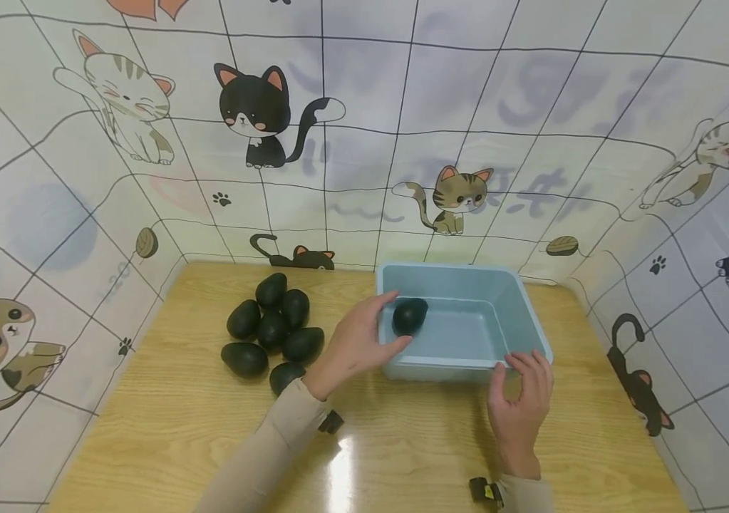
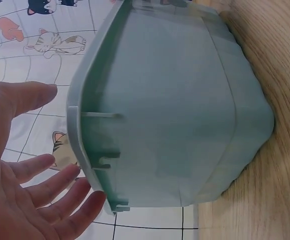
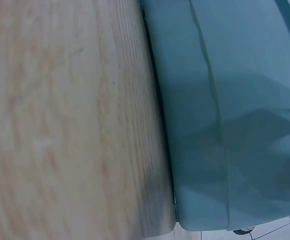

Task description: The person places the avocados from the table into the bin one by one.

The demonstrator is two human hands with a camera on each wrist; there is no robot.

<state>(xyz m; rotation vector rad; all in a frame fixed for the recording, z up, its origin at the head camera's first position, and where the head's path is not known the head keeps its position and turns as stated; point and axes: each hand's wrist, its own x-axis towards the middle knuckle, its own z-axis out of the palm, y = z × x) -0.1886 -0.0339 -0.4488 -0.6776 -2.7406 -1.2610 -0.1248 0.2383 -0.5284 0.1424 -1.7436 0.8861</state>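
At centre right, the left hand (image 1: 358, 338) has fingers apart beside an avocado (image 1: 410, 316); clearing the bin (image 1: 447, 363) softly seems best. Whether the right hand (image 1: 521, 402) clamps it is unclear.

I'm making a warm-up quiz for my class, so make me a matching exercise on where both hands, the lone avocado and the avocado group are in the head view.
Things:
1. Left hand
2. Right hand
3. Lone avocado
4. Avocado group

Places:
A. On the table, left of the bin
B. At the bin's front rim, near its right corner
C. Over the bin's left rim
D. Inside the bin, toward its left end

Pairs: 1-C, 2-B, 3-D, 4-A
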